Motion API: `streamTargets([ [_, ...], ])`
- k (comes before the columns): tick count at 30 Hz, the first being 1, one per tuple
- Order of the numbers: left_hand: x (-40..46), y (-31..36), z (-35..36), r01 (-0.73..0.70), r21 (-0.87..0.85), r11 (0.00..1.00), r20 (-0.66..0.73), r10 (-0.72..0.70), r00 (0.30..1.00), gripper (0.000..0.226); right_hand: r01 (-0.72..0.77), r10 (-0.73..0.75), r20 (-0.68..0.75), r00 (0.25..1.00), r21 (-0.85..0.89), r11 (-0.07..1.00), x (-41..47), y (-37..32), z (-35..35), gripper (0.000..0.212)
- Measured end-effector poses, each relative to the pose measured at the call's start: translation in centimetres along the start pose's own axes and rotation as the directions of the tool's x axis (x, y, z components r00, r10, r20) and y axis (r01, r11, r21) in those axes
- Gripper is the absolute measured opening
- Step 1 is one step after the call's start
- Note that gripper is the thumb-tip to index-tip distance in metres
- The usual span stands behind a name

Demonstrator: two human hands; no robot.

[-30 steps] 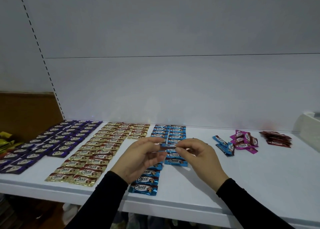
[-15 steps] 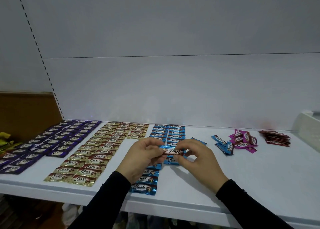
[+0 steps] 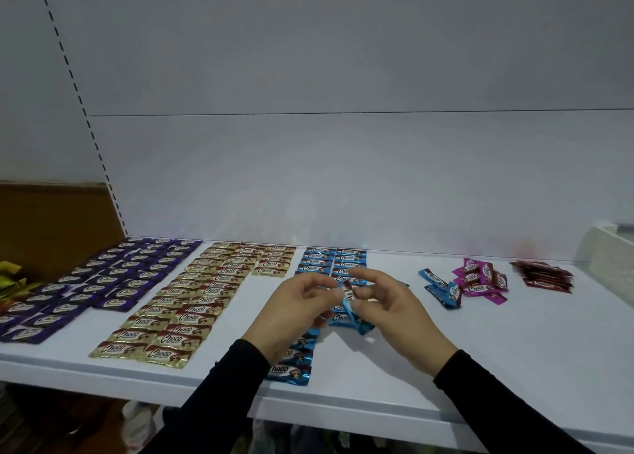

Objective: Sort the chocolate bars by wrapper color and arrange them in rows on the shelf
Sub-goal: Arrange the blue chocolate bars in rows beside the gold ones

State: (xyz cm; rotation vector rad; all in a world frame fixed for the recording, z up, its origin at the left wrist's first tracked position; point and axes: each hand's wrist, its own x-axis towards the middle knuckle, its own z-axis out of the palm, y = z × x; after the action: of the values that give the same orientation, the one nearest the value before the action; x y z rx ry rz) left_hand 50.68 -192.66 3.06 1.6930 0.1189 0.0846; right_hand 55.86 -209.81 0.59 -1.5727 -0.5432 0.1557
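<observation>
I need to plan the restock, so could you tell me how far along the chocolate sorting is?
Purple rows and gold rows look laid out. The blue rows are in progress: both the left hand and right hand hold a blue bar above them. Still unsorted: loose blue bars, the pink pile and the red stack.

— What lies along the shelf (image 3: 514, 361), left to right?
— Three blocks of bars laid in rows (image 3: 113, 282), (image 3: 206, 295), (image 3: 334, 265), then two loose heaps (image 3: 442, 289), (image 3: 482, 280) touching each other, then a stack (image 3: 545, 277) well apart.
— And the far right?
— A basket (image 3: 607, 261).
— The hands?
— Both (image 3: 295, 313), (image 3: 391, 309) above the third block's front, one bar (image 3: 348, 294) between them.
</observation>
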Motion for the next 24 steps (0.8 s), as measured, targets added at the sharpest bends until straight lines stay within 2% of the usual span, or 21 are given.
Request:
streamTargets([
  [3, -0.1, 0.0, 0.0, -0.01, 0.001, 1.0, -0.01, 0.01, 1.0, 0.006, 0.005, -0.005, -0.024, 1.0, -0.005, 1.0, -0.2, 0.2, 0.1, 0.025],
  [5, -0.4, 0.1, 0.0, 0.013, -0.044, 0.999, -0.031, -0.014, 0.999, 0.006, 0.05, -0.054, -0.047, 0.997, -0.071, 0.996, -0.4, 0.3, 0.2, 0.022],
  [8, -0.7, 0.1, -0.1, 0.054, -0.079, 0.995, -0.056, -0.059, 0.997, 0.008, 0.187, -0.212, -0.038, 0.976, -0.341, 0.921, -0.6, 0.7, 0.0, 0.026],
  [10, -0.8, 0.0, -0.6, 0.045, 0.001, 0.999, -0.073, -0.044, 0.996, 0.006, 0.208, -0.252, -0.038, 0.967, -0.451, 0.868, -0.8, 0.8, -0.1, 0.024],
  [12, -0.9, -0.5, -1.7, -0.029, 0.241, 0.97, -0.139, 0.064, 0.988, 0.007, 0.187, -0.226, -0.02, 0.974, -0.496, 0.848, -1.0, 0.8, -0.2, 0.025],
  [14, -1.0, -0.8, -3.3, -0.084, 0.51, 0.856, -0.166, 0.194, 0.967, 0.019, 0.152, -0.17, 0.021, 0.985, -0.565, 0.811, -1.5, 0.8, -0.4, 0.022],
  [15, -1.1, -1.0, -4.1, -0.077, 0.616, 0.784, -0.151, 0.214, 0.965, 0.031, 0.133, -0.138, 0.04, 0.99, -0.607, 0.783, -1.7, 0.7, -0.4, 0.018],
  [17, -1.3, -1.5, -5.6, -0.024, 0.768, 0.64, -0.089, 0.144, 0.986, 0.06, 0.12, -0.105, 0.063, 0.992, -0.682, 0.722, -1.9, 0.7, -0.4, 0.011],
  [19, -1.3, -2.5, -6.7, 0.002, 0.854, 0.52, -0.02, 0.029, 0.999, 0.081, 0.127, -0.103, 0.078, 0.992, -0.725, 0.677, -2.0, 0.7, -0.3, 0.011],
  [21, -1.3, -3.6, -7.3, -0.002, 0.892, 0.452, 0.024, -0.043, 0.999, 0.095, 0.141, -0.103, 0.098, 0.99, -0.757, 0.638, -2.0, 0.7, -0.2, 0.013],
  [24, -1.4, -4.2, -7.4, 0.003, 0.924, 0.383, 0.034, -0.09, 0.995, 0.098, 0.138, -0.102, 0.096, 0.99, -0.776, 0.615, -2.2, 1.0, -0.1, 0.019],
])
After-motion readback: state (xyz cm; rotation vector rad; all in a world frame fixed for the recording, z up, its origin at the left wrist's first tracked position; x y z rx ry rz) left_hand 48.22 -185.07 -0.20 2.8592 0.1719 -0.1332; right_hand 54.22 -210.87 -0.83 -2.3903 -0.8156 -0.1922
